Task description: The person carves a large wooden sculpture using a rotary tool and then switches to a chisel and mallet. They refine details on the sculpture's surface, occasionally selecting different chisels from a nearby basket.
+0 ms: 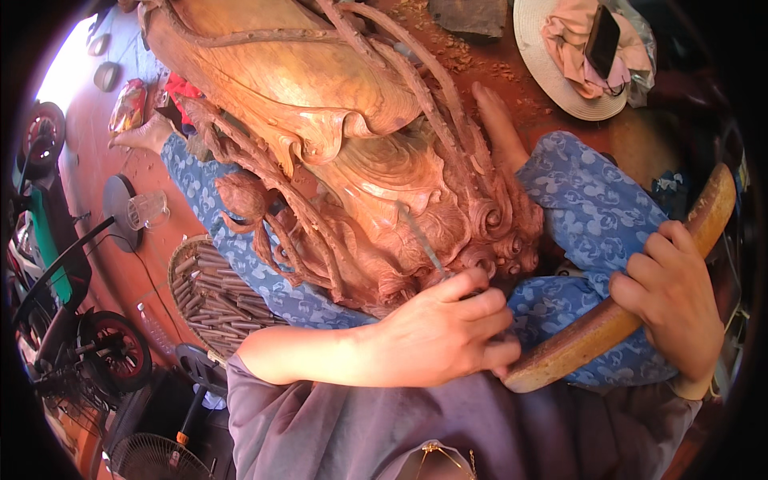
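A large reddish-brown wood carving (384,176) with smooth flowing folds, scrolls and branch-like stems lies between my legs. My left hand (448,332) is closed around a chisel (422,240), whose handle is mostly hidden in the fingers. The thin grey blade slants up and left, its tip against a carved fold near the middle. My right hand (672,296) grips a long, slightly curved wooden mallet (580,342) around its upper half. The mallet's lower end is beside the left hand's fingers; whether it touches the chisel handle cannot be seen.
At left, a woven basket (178,276) holds many slim wooden-handled rods. Beyond are a glass mug (148,210), a plastic bottle (156,328), a scooter (60,264) and a fan (160,456). A pale hat (544,68) at upper right carries cloth and a phone (602,40).
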Available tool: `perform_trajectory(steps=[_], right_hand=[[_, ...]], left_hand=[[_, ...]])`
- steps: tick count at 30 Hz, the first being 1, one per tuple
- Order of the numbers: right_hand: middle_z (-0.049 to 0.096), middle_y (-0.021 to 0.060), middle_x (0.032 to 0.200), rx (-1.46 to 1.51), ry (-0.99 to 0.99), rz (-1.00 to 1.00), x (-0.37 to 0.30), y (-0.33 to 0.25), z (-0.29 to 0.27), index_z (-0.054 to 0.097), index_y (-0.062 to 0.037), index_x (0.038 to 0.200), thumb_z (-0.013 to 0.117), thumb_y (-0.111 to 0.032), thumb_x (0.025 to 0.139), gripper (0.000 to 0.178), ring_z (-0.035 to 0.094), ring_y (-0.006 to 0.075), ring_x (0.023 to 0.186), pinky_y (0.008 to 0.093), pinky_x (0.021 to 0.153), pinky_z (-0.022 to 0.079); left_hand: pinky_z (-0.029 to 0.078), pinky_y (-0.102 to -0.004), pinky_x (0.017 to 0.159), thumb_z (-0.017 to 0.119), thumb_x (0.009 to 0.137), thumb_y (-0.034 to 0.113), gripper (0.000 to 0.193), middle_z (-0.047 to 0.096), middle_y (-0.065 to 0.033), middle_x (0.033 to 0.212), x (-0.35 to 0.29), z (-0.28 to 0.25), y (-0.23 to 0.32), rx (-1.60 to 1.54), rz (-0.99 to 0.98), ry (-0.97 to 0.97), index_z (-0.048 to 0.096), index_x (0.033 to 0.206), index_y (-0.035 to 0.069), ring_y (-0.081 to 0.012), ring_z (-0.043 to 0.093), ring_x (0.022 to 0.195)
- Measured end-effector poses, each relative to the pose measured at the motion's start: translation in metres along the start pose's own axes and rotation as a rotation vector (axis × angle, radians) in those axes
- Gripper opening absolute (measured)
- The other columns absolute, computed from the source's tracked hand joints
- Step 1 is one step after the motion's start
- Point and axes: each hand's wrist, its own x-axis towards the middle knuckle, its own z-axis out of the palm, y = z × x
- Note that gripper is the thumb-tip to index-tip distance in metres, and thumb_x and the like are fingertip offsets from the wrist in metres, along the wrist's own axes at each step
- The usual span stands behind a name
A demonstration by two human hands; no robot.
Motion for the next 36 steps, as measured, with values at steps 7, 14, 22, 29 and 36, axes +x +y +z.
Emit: perform_trajectory(steps=[7,14,22,29,36], right_hand=[[0.038,0.0067,0.066,0.014,-0.026,0.01,0.002,0.0,-0.003,0.056,-0.0044,0.075,0.057,-0.017,0.067,0.015,0.044,0.0268,0.068,0.0414,0.072,0.04],[0.038,0.0069,0.068,0.003,-0.054,0.018,0.003,-0.002,-0.001,0.055,-0.0047,0.074,0.057,-0.015,0.067,0.013,0.044,0.0274,0.07,0.0416,0.072,0.04],[0.054,0.0087,0.084,0.063,-0.287,0.112,0.008,-0.007,-0.026,0.057,-0.0089,0.089,0.048,-0.009,0.079,0.014,0.054,0.0285,0.088,0.0428,0.087,0.039],[0.04,0.0076,0.067,-0.043,-0.069,0.049,0.007,-0.007,-0.008,0.051,-0.0053,0.072,0.057,-0.009,0.066,0.009,0.045,0.0283,0.072,0.0403,0.075,0.04],[0.04,0.007,0.067,-0.05,-0.078,0.04,0.012,-0.013,-0.011,0.05,-0.0063,0.07,0.059,-0.006,0.064,0.011,0.046,0.0278,0.072,0.0397,0.075,0.04]], left_hand=[[0.037,-0.0335,0.065,0.061,0.085,0.045,0.042,0.047,-0.003,0.068,-0.007,0.014,-0.014,-0.179,-0.034,0.113,0.055,0.063,0.01,-0.0202,0.049,0.068],[0.031,-0.028,0.055,0.06,0.075,0.067,0.055,0.04,-0.0004,0.063,-0.019,-0.025,-0.008,-0.023,0.062,0.209,0.047,0.063,0.014,-0.0153,0.044,0.058],[0.03,-0.0302,0.068,0.039,0.099,0.057,0.059,0.043,-0.0035,0.068,-0.058,-0.079,0.001,-0.591,-0.28,1.633,0.042,0.061,0.013,-0.015,0.038,0.06],[0.054,-0.0339,0.082,0.062,0.093,0.042,0.041,0.063,-0.019,0.11,-0.089,0.003,0.012,-0.764,-0.791,1.391,0.063,0.093,0.002,-0.0251,0.065,0.095],[0.051,-0.0363,0.093,0.076,0.076,0.0,0.024,0.069,-0.0203,0.107,-0.086,0.016,0.0,-0.407,-0.888,1.182,0.07,0.1,-0.003,-0.0275,0.066,0.103]])
